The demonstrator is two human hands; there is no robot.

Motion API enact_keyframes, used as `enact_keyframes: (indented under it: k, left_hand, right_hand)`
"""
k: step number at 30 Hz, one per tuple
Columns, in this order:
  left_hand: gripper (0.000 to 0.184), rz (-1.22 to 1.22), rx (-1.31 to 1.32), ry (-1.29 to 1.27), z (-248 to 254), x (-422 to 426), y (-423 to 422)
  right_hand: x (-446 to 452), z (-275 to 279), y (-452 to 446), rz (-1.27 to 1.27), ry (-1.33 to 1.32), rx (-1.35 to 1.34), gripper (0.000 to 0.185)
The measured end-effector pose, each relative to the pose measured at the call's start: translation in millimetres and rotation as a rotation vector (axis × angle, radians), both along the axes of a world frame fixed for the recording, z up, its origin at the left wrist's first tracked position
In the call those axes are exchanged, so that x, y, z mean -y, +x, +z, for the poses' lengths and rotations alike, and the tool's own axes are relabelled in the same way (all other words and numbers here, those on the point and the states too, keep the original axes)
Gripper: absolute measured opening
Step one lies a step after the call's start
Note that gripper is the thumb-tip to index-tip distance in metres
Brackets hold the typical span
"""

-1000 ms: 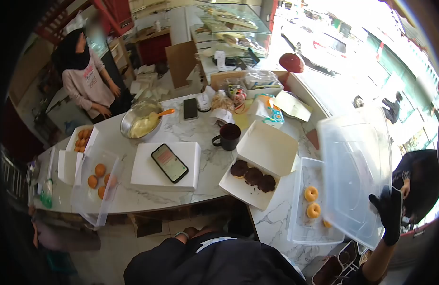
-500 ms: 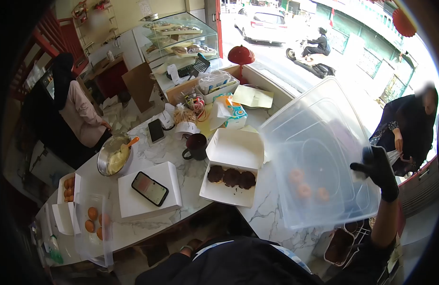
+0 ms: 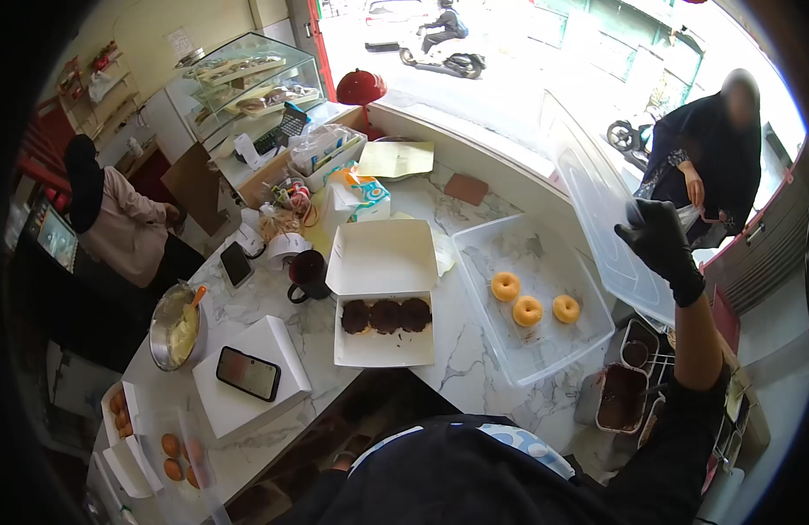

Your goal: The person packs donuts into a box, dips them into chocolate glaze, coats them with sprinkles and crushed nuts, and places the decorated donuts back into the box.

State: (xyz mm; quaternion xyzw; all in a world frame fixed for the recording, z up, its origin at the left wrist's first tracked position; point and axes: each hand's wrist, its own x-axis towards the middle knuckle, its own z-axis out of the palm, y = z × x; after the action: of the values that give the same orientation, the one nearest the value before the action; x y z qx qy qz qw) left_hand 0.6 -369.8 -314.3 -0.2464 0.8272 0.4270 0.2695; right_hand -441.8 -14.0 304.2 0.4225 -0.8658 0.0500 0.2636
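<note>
My right hand (image 3: 662,249), in a black glove, grips the edge of a clear plastic lid (image 3: 601,210), which is tilted steeply beside the right side of a clear tub. In that tub (image 3: 544,366) lie three plain ring donuts (image 3: 528,311). An open white box (image 3: 382,258) left of the tub holds three chocolate-topped donuts (image 3: 386,317). My left arm hangs low at the bottom edge, near the counter's front; its fingers are hidden.
A phone (image 3: 248,374) rests on a closed white box (image 3: 290,398). Nearby are a dark mug (image 3: 309,275), a bowl of cream (image 3: 178,328) and chocolate containers (image 3: 622,398). One person (image 3: 129,219) stands at left, another (image 3: 710,149) beyond the counter at right.
The view has turned to the right. My right hand has swung the lid from over the tub to its right side, uncovering the ring donuts. The left person has turned away.
</note>
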Motion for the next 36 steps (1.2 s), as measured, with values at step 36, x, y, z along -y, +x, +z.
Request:
enact_keyframes:
  k: [36]
  left_hand:
    - [0.045, 0.021, 0.04, 0.027, -8.7, 4.8, -19.0]
  right_hand:
    - [-4.5, 28.7, 40.3, -0.066, -0.107, 0.547, 0.039]
